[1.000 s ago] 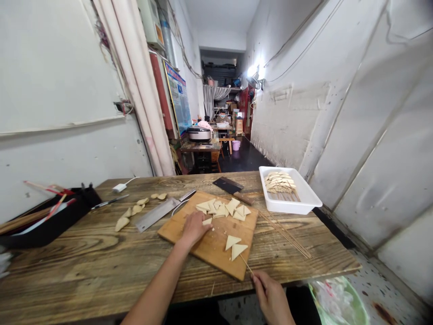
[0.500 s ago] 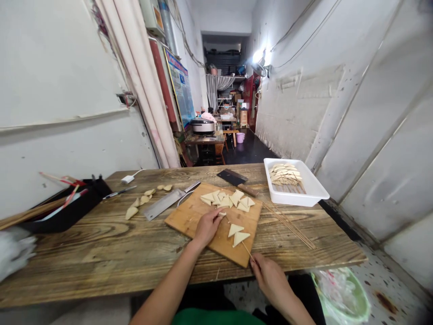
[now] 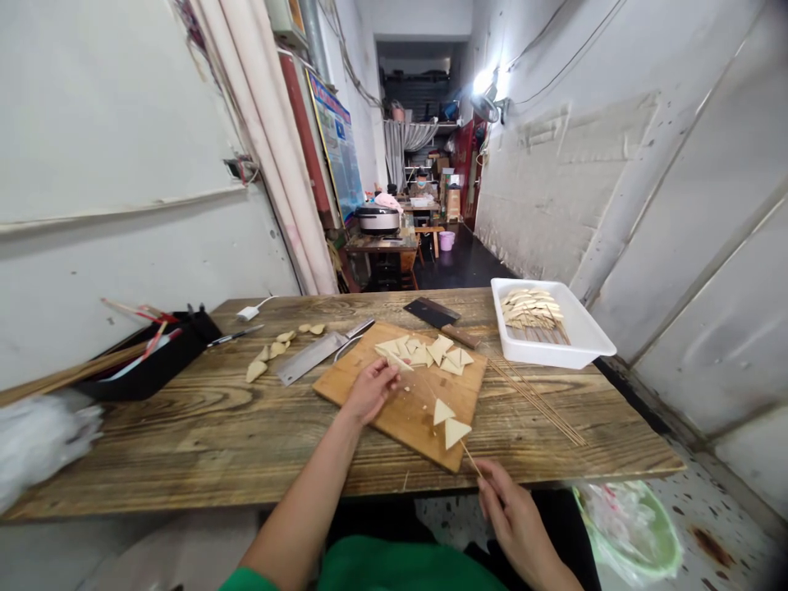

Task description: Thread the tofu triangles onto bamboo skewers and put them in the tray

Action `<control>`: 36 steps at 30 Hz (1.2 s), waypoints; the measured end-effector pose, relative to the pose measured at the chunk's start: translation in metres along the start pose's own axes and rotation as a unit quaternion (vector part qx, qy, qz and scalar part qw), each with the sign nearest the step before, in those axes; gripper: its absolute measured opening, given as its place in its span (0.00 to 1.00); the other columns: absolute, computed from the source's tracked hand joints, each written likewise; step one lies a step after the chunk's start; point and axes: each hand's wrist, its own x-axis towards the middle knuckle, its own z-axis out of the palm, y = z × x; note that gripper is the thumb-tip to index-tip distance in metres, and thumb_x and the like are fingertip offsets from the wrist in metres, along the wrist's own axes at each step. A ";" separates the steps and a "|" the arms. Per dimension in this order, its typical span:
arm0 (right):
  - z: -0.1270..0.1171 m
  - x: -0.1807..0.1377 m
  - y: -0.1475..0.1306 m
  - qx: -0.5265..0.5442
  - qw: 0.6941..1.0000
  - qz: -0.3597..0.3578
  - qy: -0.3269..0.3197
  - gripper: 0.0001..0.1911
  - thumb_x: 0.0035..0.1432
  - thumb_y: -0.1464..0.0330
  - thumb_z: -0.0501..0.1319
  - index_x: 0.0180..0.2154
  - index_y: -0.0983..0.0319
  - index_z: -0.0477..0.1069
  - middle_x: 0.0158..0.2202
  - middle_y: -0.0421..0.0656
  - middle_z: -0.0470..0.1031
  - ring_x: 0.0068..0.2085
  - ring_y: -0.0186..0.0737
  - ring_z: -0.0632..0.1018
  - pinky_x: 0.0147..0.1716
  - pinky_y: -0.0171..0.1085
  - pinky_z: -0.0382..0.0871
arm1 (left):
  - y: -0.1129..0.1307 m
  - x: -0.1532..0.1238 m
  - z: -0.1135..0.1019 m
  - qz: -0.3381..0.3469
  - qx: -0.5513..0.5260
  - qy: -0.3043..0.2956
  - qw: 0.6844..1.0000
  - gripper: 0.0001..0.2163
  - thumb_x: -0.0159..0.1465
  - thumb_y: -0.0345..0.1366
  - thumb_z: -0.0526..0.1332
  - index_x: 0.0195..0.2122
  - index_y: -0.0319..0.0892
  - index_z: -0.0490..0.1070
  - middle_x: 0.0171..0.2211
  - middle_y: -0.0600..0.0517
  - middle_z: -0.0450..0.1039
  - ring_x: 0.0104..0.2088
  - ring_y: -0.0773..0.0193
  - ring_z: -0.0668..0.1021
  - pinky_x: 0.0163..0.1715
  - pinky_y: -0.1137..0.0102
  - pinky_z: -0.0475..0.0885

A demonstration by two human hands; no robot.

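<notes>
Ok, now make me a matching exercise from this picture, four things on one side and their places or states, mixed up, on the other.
Column one:
1. left hand
2. white tray
3. right hand
4. purple bucket

Column two:
A. gripping the lower end of a skewer
B. standing on the dark floor
C. holding a pale piece
D. containing loaded skewers

Pairs: 1-C, 2-D, 3-A, 4-B

Wooden table [image 3: 203, 443], cutting board [image 3: 400, 420], cleavers [image 3: 313, 359], skewers [image 3: 540, 403], tray [image 3: 547, 354]
</notes>
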 end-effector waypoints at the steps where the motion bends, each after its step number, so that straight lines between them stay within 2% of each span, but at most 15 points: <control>1: 0.001 -0.003 0.000 0.012 1.000 0.004 -0.007 0.16 0.64 0.63 0.44 0.48 0.62 0.62 0.20 0.36 0.66 0.21 0.33 0.69 0.23 0.30 0.63 | 0.003 0.000 -0.001 0.001 -0.016 0.006 1.000 0.14 0.51 0.35 0.65 0.38 0.36 0.70 0.34 0.50 0.71 0.25 0.77 0.67 0.22 0.82 0.61; 5: 0.003 -0.005 0.000 0.046 0.999 0.024 0.002 0.13 0.65 0.63 0.43 0.46 0.60 0.58 0.24 0.36 0.66 0.21 0.30 0.69 0.21 0.28 0.62 | 0.008 0.000 -0.001 -0.027 -0.047 0.004 0.999 0.12 0.51 0.34 0.66 0.35 0.35 0.69 0.26 0.54 0.67 0.23 0.78 0.67 0.20 0.82 0.61; 9: 0.002 0.001 -0.002 0.022 0.999 0.037 0.015 0.13 0.64 0.62 0.44 0.42 0.61 0.62 0.23 0.35 0.65 0.22 0.31 0.69 0.23 0.28 0.63 | 0.004 -0.004 0.005 -0.091 -0.070 -0.024 0.993 0.12 0.54 0.35 0.64 0.37 0.37 0.66 0.32 0.50 0.70 0.30 0.69 0.74 0.29 0.74 0.70; 12: 0.001 0.002 -0.002 0.022 0.998 0.042 0.028 0.15 0.63 0.61 0.47 0.41 0.61 0.66 0.23 0.38 0.68 0.24 0.33 0.71 0.25 0.29 0.65 | 0.001 -0.007 0.010 -0.116 -0.047 -0.036 0.991 0.12 0.55 0.35 0.63 0.37 0.37 0.64 0.36 0.48 0.71 0.29 0.69 0.75 0.26 0.76 0.69; 16: 0.001 0.000 0.002 0.038 0.998 0.035 0.039 0.18 0.61 0.60 0.50 0.47 0.61 0.70 0.38 0.46 0.76 0.38 0.40 0.77 0.40 0.35 0.70 | 0.002 -0.009 0.014 -0.110 -0.016 -0.042 0.993 0.13 0.54 0.32 0.64 0.38 0.35 0.64 0.37 0.45 0.72 0.25 0.76 0.71 0.22 0.81 0.64; 18: 0.001 -0.002 0.004 0.051 0.997 0.032 0.044 0.19 0.61 0.60 0.51 0.48 0.59 0.71 0.40 0.46 0.77 0.41 0.42 0.77 0.42 0.37 0.70 | 0.003 -0.010 0.016 -0.121 -0.012 -0.044 0.992 0.13 0.55 0.32 0.63 0.40 0.36 0.64 0.38 0.45 0.72 0.25 0.76 0.71 0.21 0.81 0.64; 21: 0.004 -0.003 0.007 0.084 0.994 0.050 0.043 0.20 0.61 0.59 0.50 0.49 0.60 0.70 0.30 0.43 0.77 0.31 0.39 0.77 0.32 0.34 0.72 | 0.005 -0.013 0.020 -0.130 -0.014 -0.048 0.990 0.11 0.56 0.32 0.62 0.39 0.36 0.65 0.40 0.44 0.71 0.25 0.75 0.70 0.20 0.81 0.62; 24: 0.007 -0.005 0.010 0.134 0.987 0.084 0.021 0.21 0.62 0.58 0.49 0.50 0.61 0.69 0.23 0.41 0.72 0.22 0.34 0.71 0.22 0.30 0.66 | 0.004 -0.013 0.021 -0.138 -0.038 -0.035 0.989 0.09 0.57 0.31 0.61 0.38 0.34 0.66 0.40 0.43 0.71 0.23 0.77 0.69 0.17 0.83 0.60; 31: 0.009 -0.008 0.015 0.179 0.978 0.105 -0.001 0.21 0.61 0.58 0.50 0.50 0.62 0.68 0.19 0.37 0.63 0.19 0.31 0.62 0.19 0.29 0.59 | -0.003 -0.014 0.024 -0.200 -0.079 0.027 0.976 0.07 0.59 0.29 0.58 0.37 0.32 0.69 0.40 0.40 0.72 0.26 0.73 0.73 0.21 0.80 0.67; 36: 0.009 -0.008 0.013 0.168 0.981 0.101 0.001 0.22 0.61 0.58 0.50 0.50 0.62 0.69 0.18 0.37 0.61 0.19 0.31 0.61 0.19 0.29 0.59 | -0.001 -0.015 0.028 -0.207 -0.099 0.040 0.973 0.06 0.60 0.29 0.57 0.37 0.32 0.69 0.38 0.41 0.73 0.27 0.71 0.75 0.26 0.77 0.71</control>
